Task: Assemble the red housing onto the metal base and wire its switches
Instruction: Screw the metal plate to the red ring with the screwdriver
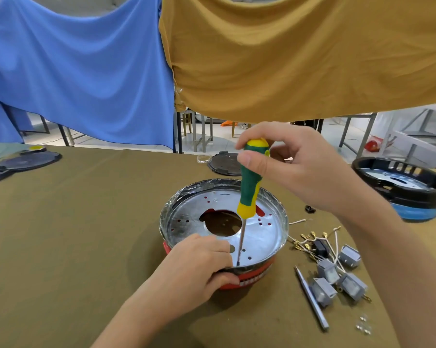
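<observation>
Sitting on the olive cloth near the middle: round silver metal base (pixel 259 237), shiny, pierced with small holes and one large round central opening, wrapped in clear film at the rim, nesting mouth-up over the red plastic ring housing (pixel 252 277), showing slotted vents along the near side. Lying just right of these: grey boxy switches (pixel 337 277) in a loose cluster, trailing white wires (pixel 310 241) tipped with brass terminals.
</observation>
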### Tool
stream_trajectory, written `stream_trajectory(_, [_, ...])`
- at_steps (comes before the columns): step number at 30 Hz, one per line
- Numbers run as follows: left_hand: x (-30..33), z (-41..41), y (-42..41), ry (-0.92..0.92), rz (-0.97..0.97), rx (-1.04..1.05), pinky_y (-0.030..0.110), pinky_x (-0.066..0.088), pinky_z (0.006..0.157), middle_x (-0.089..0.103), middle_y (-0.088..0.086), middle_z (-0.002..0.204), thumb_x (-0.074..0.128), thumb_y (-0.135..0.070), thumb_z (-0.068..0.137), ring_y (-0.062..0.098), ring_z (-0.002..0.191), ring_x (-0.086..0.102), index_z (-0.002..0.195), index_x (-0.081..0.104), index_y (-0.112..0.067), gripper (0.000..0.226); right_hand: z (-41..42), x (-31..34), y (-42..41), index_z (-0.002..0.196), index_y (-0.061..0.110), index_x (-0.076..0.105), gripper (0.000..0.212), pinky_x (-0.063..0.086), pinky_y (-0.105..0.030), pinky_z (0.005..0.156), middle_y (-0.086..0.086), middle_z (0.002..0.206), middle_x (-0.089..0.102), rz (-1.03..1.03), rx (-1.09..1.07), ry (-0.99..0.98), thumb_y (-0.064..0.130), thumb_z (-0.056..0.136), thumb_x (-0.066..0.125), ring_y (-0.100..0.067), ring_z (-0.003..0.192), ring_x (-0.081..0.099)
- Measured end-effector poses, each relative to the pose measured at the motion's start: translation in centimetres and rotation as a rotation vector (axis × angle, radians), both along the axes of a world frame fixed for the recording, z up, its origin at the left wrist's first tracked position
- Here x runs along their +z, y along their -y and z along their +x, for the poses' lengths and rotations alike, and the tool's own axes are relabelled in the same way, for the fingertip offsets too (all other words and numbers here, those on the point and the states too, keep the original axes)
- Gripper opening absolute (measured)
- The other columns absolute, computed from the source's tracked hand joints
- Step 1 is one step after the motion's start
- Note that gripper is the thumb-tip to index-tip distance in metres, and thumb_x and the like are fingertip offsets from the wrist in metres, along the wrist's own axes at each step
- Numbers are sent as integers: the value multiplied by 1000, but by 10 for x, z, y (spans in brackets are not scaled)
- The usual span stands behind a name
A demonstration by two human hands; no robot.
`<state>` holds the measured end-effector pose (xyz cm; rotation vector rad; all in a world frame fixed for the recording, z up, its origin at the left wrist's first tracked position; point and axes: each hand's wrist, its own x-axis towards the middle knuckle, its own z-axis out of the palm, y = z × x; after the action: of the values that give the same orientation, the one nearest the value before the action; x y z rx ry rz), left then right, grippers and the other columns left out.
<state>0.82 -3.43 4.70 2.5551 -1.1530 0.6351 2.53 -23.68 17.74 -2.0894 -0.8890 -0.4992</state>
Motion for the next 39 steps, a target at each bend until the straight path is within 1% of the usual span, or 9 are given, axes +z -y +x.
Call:
stream_trajectory(4, [0,-1,0,-26,4,5,23,47,56,53,-17,70,51,-48,89,2,69,44,72,68,-28,32,0,-2,-6,90,28,67,22,37,-18,59,7,80,60,-39,-125,94,50,91,62,-6,64,48])
stream_trajectory(7, [0,-1,-1,-63,19,13,22,47,62,55,-16,74,48,-49,91,1,74,44,78,70,-28,33,-1,-2,-5,111,30,67,25,41,-14,63,10,95,62,-12,-38,-20,39,95,49,-8,66,53])
stream_trajectory(11, [1,-1,0,-36,7,16,17,42,60,53,-17,71,50,-48,89,1,70,44,72,68,-27,32,1,-1,-2,113,26,67,18,51,-48,66,-13,88,63,1,43,-45,30,97,59,-37,74,58])
stream_trajectory(15, [0,-2,0,-29,-19,10,23,47,56,52,-15,69,52,-46,89,3,68,43,69,67,-25,32,3,-6,-7,88,20,65,26,35,-13,57,6,70,53,7,-110,109,45,89,67,-5,58,45])
stream_trajectory(19, [1,-2,0,-37,-22,5,25,48,57,52,-16,71,53,-44,89,3,72,43,71,67,-24,31,1,-6,-11,105,25,69,25,39,-12,65,8,89,60,-4,-96,56,42,97,52,-2,72,52])
stream_trajectory(24, [0,-1,-1,-60,-22,-7,30,50,60,54,-13,72,54,-44,91,5,72,44,73,68,-22,31,1,-3,-3,118,30,66,27,52,-54,74,-21,93,66,58,83,-95,25,96,51,-45,84,59])
stream_trajectory(29, [0,-2,0,-32,-22,1,27,50,59,54,-14,71,54,-44,90,5,72,44,72,68,-22,32,7,-10,-10,88,22,67,22,35,-14,59,3,74,57,-4,-163,153,43,92,64,-5,64,47])
stream_trajectory(35, [0,-2,-1,-22,-21,1,21,47,58,54,-16,72,57,-43,89,1,73,41,72,68,-24,28,5,-5,-4,127,23,63,33,43,-13,76,11,111,62,21,0,-118,29,97,50,1,90,58])
stream_trajectory(39, [0,-1,-1,-24,-19,5,17,40,59,52,-17,71,53,-45,90,-4,70,34,71,66,-24,31,4,-3,0,112,22,68,16,46,-18,72,9,90,64,13,22,-58,22,96,63,-9,83,57])
